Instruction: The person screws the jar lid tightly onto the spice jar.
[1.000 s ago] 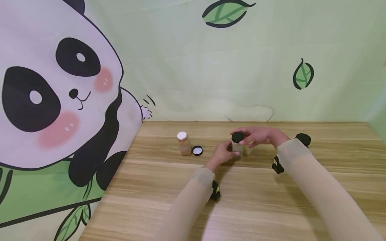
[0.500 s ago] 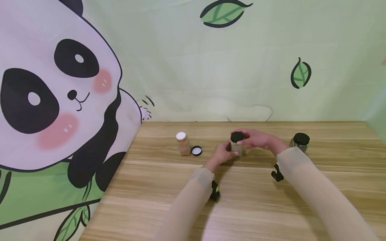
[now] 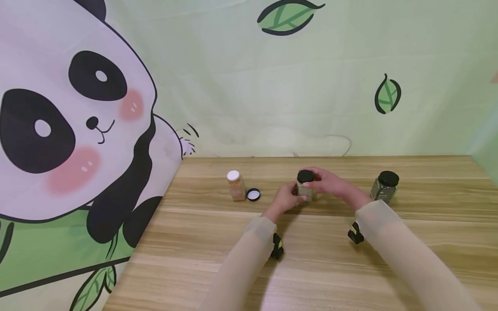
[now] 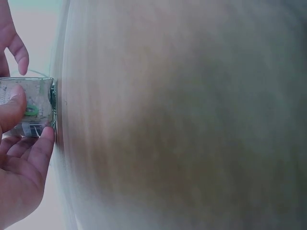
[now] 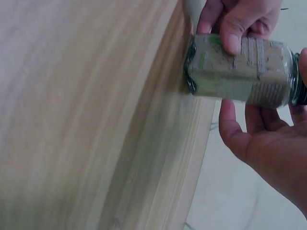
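A clear, square-sided spice jar (image 3: 304,192) with a black screw lid (image 3: 305,176) stands upright on the table in the head view. From its left, my left hand (image 3: 285,198) grips the lower body; the left wrist view shows thumb and fingers on opposite sides of the glass jar (image 4: 41,103). My right hand (image 3: 327,181) holds the lid between thumb and fingers. In the right wrist view the printed label of the jar (image 5: 240,72) shows, while the lid is mostly cut off at the frame edge.
On the left stands a white-capped jar (image 3: 236,188) with orange-tan contents. Beside it lies a loose black lid (image 3: 253,195), pale inside up. A wider black-lidded jar (image 3: 384,188) of dark contents stands right of my right wrist. A panda-print cloth (image 3: 311,99) hangs behind the table.
My right hand has turned slightly about the lid, and its wrist has come lower and nearer. The dark jar at right, earlier mostly hidden by the sleeve, now shows. My left hand keeps its hold.
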`<state>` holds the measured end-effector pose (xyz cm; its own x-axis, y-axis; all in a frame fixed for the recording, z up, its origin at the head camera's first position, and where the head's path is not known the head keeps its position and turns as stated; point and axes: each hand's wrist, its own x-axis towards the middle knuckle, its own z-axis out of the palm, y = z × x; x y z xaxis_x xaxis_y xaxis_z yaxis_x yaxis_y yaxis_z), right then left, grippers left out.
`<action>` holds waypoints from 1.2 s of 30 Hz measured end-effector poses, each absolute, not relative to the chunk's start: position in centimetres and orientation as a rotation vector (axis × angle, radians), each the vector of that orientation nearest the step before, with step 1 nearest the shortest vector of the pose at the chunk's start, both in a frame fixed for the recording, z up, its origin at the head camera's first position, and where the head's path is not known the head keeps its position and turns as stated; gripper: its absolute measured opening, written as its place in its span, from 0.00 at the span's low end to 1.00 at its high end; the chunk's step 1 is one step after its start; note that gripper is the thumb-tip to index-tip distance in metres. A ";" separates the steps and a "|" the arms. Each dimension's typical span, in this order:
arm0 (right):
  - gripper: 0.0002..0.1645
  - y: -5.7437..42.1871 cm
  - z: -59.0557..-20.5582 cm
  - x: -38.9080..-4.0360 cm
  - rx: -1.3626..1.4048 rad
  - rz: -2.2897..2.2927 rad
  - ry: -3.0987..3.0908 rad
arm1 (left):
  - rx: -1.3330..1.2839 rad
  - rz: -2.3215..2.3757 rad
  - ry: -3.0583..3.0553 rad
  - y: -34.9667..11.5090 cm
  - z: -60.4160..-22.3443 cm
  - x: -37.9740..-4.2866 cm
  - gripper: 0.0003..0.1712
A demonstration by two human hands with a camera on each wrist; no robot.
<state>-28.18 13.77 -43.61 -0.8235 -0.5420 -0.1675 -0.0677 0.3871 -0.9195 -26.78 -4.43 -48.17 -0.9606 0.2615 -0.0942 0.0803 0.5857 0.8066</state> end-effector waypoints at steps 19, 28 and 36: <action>0.36 11.8 -44.1 -26.0 -0.360 -1.588 2.381 | 0.291 1.353 2.614 -4.4 -48.1 -26.7 0.28; 0.33 11.4 -44.4 -25.9 -0.322 -1.650 2.422 | 0.293 1.354 2.606 -4.4 -48.1 -26.7 0.28; 0.33 10.9 -44.4 -25.5 -0.250 -1.634 2.492 | 0.281 1.348 2.616 -4.3 -47.9 -26.6 0.28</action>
